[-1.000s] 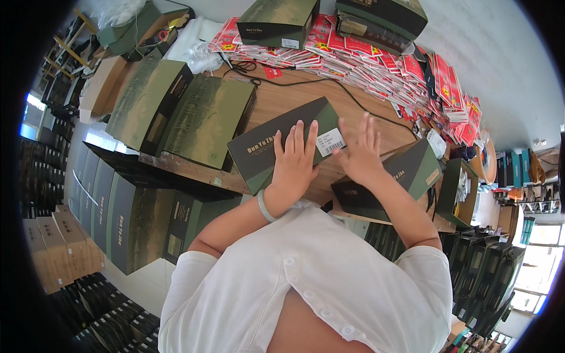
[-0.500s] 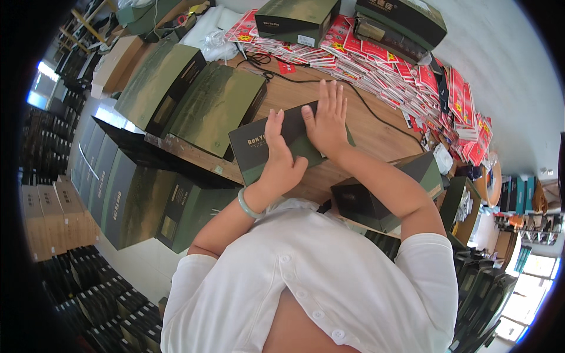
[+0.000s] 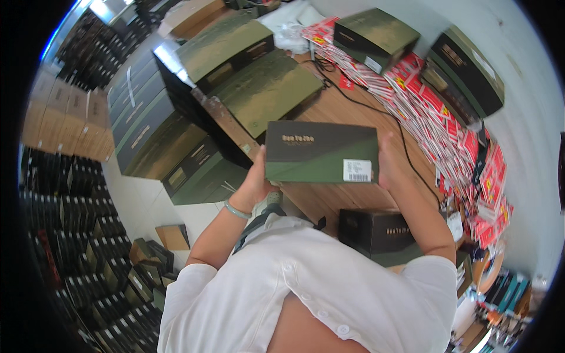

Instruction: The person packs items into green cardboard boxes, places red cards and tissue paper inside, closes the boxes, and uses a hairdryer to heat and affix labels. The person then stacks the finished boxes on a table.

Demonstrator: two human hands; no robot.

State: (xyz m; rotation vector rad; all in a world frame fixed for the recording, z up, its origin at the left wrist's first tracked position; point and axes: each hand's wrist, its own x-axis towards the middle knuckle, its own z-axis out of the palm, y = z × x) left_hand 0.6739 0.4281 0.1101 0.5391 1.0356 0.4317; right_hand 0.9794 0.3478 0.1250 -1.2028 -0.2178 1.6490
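Between my two hands is a dark green and black box (image 3: 312, 156), its side with a white barcode label turned toward me. My left hand (image 3: 256, 181) grips its left end, some fingers hidden under the box. At the right end, my right hand (image 3: 387, 162) presses against the box, its fingers partly hidden behind it. The box is held above the wooden table (image 3: 353, 117). Close to my right forearm, another dark box (image 3: 371, 230) stands at the table's near side.
Two green boxes (image 3: 268, 94) lie at the table's left, by a black upright panel (image 3: 197, 112). Red-and-white printed cards (image 3: 412, 106) are heaped along the wall, with more boxes (image 3: 376, 38) on them. A black cable (image 3: 376, 109) crosses the table. Stacked boxes (image 3: 88, 217) fill the left floor.
My hands have gone from lying flat on the box to gripping its two ends. The box is now lifted, with its labelled side showing. My view has swung left.
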